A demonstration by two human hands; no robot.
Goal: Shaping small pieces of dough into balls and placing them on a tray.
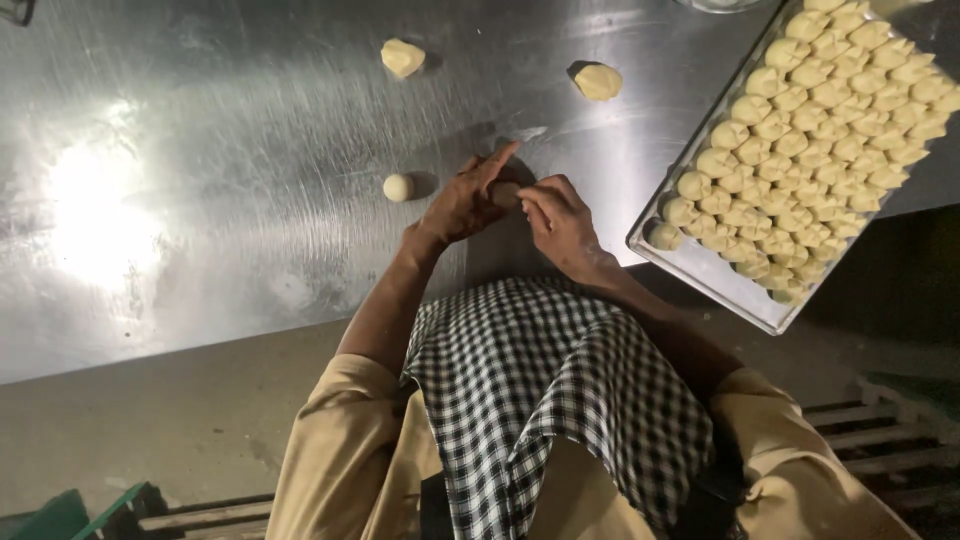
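Nearest the camera, a black-and-white checked cloth (545,390) hangs over the person's front, tan sleeves to either side. Just beyond, both hands meet over the steel surface (200,200). Left hand (462,200) cups a small lump of dough (505,193), index finger stretched out past it; right hand (560,222) has its fingers curled in and pinched on the same lump. Both hands hold the lump between them, just above or on the surface; cannot tell which. Step in hand looks like shaping or pleating one piece. That calls for small, even pinches with light pressure, so the piece keeps its form. Just left of the hands sits a round dough ball (398,187), apart from them. Farther out lie two flattened dough pieces (402,57) and (598,81), well apart. To the right, a metal tray (700,270) overhangs the surface edge, packed with rows of shaped dough pieces (810,130).
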